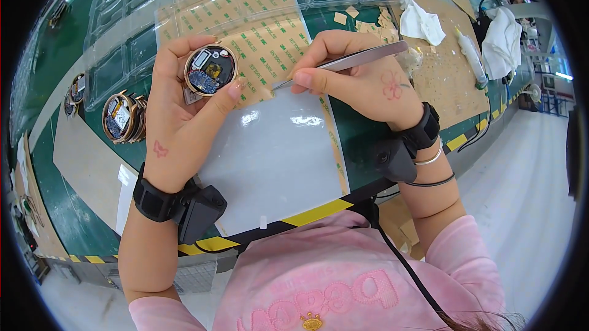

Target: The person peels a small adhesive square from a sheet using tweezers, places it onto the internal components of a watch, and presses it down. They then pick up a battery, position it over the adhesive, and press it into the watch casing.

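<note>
In my left hand [184, 107] I hold a round watch case [210, 70] with a gold rim, its inside facing up to show a blue circuit board and small parts. My right hand [350, 70] pinches a pair of metal tweezers [362, 57]. Their tips point down-left, at the edge of a sheet of tan adhesive backing [264, 30] with green print. Nearer to me, a glossy whitish sheet [276, 147] joins the tan part. Whether the tips grip a small piece there, I cannot tell.
A stack of similar watch cases [123, 117] stands left of my left hand, with more [75, 92] farther left. Clear plastic trays [129, 30] lie at the back. Right are tan scraps [380, 29], a white cloth [421, 21] and a white tube [471, 58]. Yellow-black tape [319, 209] marks the table's front edge.
</note>
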### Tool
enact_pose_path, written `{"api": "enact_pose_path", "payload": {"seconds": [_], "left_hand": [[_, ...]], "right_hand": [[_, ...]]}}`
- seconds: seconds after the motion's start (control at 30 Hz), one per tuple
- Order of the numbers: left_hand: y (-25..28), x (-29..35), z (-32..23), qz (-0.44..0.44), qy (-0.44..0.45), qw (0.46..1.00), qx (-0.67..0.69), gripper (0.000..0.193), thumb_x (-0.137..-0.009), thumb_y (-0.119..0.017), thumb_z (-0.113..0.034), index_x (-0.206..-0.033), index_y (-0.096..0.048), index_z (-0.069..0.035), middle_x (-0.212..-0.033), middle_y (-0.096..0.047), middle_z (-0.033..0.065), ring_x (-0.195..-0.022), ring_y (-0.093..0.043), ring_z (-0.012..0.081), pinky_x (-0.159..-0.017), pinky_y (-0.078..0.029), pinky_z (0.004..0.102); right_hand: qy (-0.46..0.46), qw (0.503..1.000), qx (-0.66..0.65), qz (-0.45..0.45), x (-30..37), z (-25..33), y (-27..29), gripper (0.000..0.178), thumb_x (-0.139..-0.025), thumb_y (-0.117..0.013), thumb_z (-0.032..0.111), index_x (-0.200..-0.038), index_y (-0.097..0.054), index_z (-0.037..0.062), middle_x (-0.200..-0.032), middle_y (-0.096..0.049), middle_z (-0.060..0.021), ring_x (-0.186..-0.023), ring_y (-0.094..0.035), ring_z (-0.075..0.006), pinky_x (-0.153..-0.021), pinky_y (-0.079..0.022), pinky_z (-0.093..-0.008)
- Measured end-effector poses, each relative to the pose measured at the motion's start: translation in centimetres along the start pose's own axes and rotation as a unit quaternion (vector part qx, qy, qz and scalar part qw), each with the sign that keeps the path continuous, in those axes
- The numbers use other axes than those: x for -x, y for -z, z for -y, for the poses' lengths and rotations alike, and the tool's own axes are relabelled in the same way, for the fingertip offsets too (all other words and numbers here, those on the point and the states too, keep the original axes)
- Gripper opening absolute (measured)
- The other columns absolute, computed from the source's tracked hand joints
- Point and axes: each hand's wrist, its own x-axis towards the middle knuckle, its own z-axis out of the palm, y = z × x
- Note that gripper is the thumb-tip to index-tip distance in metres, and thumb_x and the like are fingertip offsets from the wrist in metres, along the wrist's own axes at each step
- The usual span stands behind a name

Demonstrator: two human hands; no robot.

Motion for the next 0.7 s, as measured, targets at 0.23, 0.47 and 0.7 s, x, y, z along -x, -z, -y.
{"api": "enact_pose_path", "payload": {"seconds": [0.23, 0.47, 0.7], "left_hand": [[0.2, 0.1, 0.2, 0.008, -0.004, 0.999, -0.036, 0.051, -0.083, -0.066, 0.003, -0.127, -0.043, -0.006, -0.114, -0.051, 0.0038, -0.102, -0.054, 0.0094, -0.081, -0.050, 0.0222], [0.2, 0.0, 0.0, 0.044, -0.025, 0.998, -0.040, 0.051, -0.080, -0.066, 0.006, -0.126, -0.049, -0.007, -0.115, -0.052, 0.0009, -0.101, -0.054, 0.0073, -0.075, -0.050, 0.0196], [0.3, -0.1, 0.3, 0.076, -0.046, 0.993, -0.071, 0.050, -0.078, -0.066, 0.008, -0.124, -0.053, -0.007, -0.112, -0.054, -0.0003, -0.099, -0.055, 0.0063, -0.074, -0.048, 0.0183]], "right_hand": [[0.005, 0.997, -0.071, 0.008, 0.0, -0.4, 0.2, 0.018, -0.084, -0.071, 0.017, -0.084, -0.065, 0.0000, -0.082, -0.068, -0.0072, -0.078, -0.066, -0.0124, -0.068, -0.052, -0.0227], [0.002, 0.968, -0.252, -0.008, 0.1, 0.0, 0.0, 0.023, -0.086, -0.068, 0.020, -0.090, -0.060, -0.0012, -0.088, -0.067, -0.0127, -0.082, -0.069, -0.0205, -0.068, -0.056, -0.0263], [0.028, 0.977, -0.208, -0.023, -0.2, -0.2, -1.3, 0.020, -0.088, -0.066, 0.018, -0.092, -0.060, -0.0004, -0.090, -0.068, -0.0117, -0.084, -0.069, -0.0195, -0.069, -0.055, -0.0259]]}}
